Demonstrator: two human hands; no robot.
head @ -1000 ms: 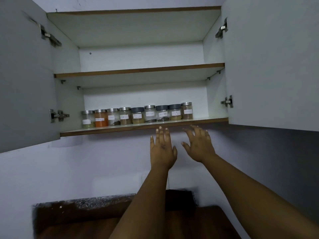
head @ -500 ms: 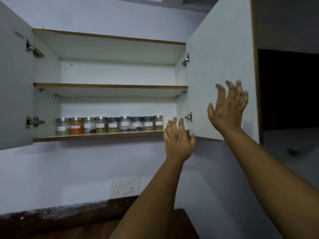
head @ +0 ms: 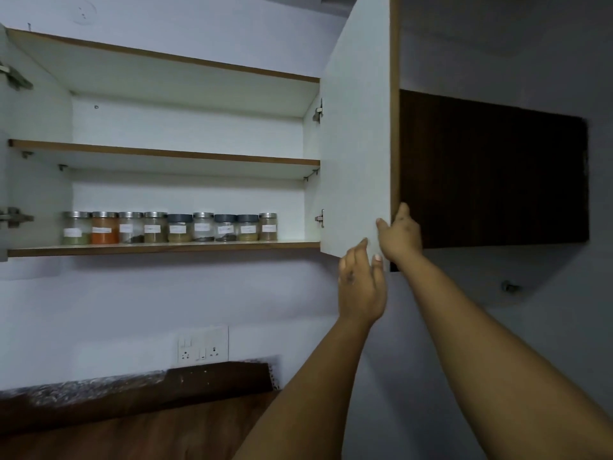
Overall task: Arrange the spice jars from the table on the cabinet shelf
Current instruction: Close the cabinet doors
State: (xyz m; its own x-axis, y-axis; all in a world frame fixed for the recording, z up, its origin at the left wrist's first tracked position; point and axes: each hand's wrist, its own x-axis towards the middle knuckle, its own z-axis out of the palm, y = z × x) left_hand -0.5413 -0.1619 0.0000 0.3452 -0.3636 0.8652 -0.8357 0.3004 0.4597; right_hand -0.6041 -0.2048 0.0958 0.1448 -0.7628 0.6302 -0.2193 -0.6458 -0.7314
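Several labelled spice jars [head: 169, 227] with metal and dark lids stand in one row on the cabinet's bottom shelf [head: 166, 249]. The white right cabinet door [head: 355, 144] stands open. My right hand [head: 399, 234] grips that door's outer edge near its lower corner, thumb on the white inner face and fingers behind the edge. Just below, my left hand [head: 361, 283] reaches up with straight fingers, its fingertips at the door's bottom edge. Neither hand holds a jar.
A middle shelf [head: 166, 154] crosses the cabinet above the jars. The left door [head: 3, 200] shows only at the frame's left edge. A dark wooden panel [head: 491, 167] lies behind the right door. Below are a wall socket [head: 202, 343] and a dark wooden table [head: 132, 423].
My view has swung to the right. My right hand rose from below the shelf to the right door and took hold of its edge. My left hand followed rightward under the door.
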